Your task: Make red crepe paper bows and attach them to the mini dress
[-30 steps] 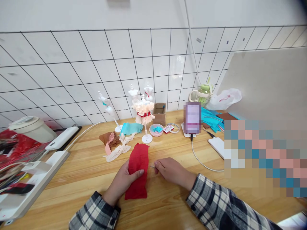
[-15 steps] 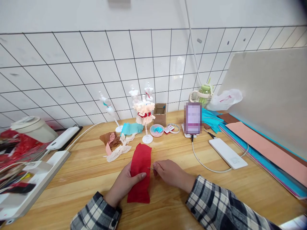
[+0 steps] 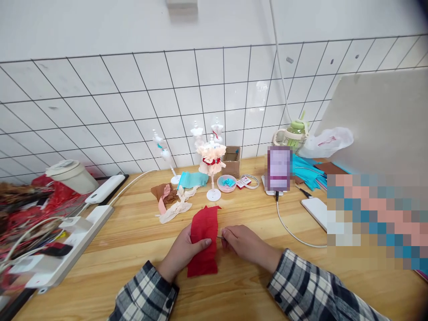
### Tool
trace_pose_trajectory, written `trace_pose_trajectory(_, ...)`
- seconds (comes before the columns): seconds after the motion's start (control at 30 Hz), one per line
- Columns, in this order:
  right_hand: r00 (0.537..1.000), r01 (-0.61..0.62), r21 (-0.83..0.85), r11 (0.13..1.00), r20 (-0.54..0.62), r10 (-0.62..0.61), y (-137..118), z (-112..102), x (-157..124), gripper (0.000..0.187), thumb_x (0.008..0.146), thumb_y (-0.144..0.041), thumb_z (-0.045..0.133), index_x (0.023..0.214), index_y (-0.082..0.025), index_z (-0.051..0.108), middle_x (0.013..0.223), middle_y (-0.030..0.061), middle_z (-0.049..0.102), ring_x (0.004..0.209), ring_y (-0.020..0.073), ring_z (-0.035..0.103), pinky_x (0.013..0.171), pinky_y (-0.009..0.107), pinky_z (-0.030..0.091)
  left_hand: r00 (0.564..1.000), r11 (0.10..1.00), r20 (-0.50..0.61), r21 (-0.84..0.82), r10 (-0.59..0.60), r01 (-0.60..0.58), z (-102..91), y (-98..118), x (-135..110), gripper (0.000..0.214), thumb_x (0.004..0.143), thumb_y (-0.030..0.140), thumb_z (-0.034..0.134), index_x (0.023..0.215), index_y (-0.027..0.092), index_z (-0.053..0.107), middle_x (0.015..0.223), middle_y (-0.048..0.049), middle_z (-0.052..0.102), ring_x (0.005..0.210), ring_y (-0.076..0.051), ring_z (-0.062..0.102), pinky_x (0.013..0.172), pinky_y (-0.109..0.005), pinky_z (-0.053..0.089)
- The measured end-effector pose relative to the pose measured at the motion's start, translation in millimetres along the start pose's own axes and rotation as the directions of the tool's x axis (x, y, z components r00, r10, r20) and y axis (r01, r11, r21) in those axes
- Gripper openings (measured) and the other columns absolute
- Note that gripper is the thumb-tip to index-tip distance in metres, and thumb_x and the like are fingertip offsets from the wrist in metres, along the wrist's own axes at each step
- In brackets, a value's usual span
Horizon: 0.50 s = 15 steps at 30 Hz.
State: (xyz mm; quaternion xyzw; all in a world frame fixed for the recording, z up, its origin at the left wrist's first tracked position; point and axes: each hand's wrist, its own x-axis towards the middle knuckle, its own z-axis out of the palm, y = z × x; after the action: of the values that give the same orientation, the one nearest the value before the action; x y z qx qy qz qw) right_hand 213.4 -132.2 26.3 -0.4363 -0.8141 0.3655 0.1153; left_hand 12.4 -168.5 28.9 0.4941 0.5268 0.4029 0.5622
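Note:
A strip of red crepe paper (image 3: 203, 236) lies lengthwise on the wooden table (image 3: 133, 232) in front of me. My left hand (image 3: 182, 252) holds its lower part, thumb pressed on top. My right hand (image 3: 245, 244) is closed in a pinch on a thin metal needle (image 3: 220, 237) whose tip touches the red strip's right edge. Both sleeves are plaid.
Behind the strip stand small white mannequin stands (image 3: 212, 160), one dressed in peach paper, with brown, peach and teal scraps (image 3: 174, 198), a pink dish (image 3: 226, 183), a cardboard box (image 3: 232, 161), a phone on a stand (image 3: 278, 170) with cable, a power bank (image 3: 314, 211). A white power strip (image 3: 63, 249) lies left.
The needle in my right hand has moved left to the red strip's edge. The camera has shifted, so everything sits further right and lower in view.

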Motion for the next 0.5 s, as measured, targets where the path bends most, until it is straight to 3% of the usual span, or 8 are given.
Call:
trace_pose_trajectory(0.2,0.999,-0.034,0.024,0.999,-0.029,0.034,-1.6,-8.8,-0.9,0.047,0.095,-0.027,0.025,0.070,-0.018,0.064,0.067,0.0025,0.063,0.067,0.0138,0.054,0.065,0.024,0.034,0.999,1.000,-0.043,-0.003,0.003,-0.003,-1.2,0.6,1.2,0.057,0.060,0.038,0.079,0.109,0.016,0.059,0.102,-0.0082,0.070,0.092,-0.027,0.063,0.081,-0.036,0.049)
trace_pose_trajectory(0.5,0.999,-0.031,0.085,0.996,0.017,0.029,-2.0,3.1,0.5,0.051,0.096,-0.033,0.024,0.070,-0.019,0.065,0.057,0.0005,0.057,0.060,0.0136,0.053,0.062,0.024,0.036,1.000,1.000,-0.017,0.020,0.007,-0.007,-0.5,1.8,1.8,0.050,0.062,0.037,0.078,0.104,0.016,0.060,0.096,-0.0072,0.070,0.087,-0.026,0.063,0.080,-0.036,0.049)
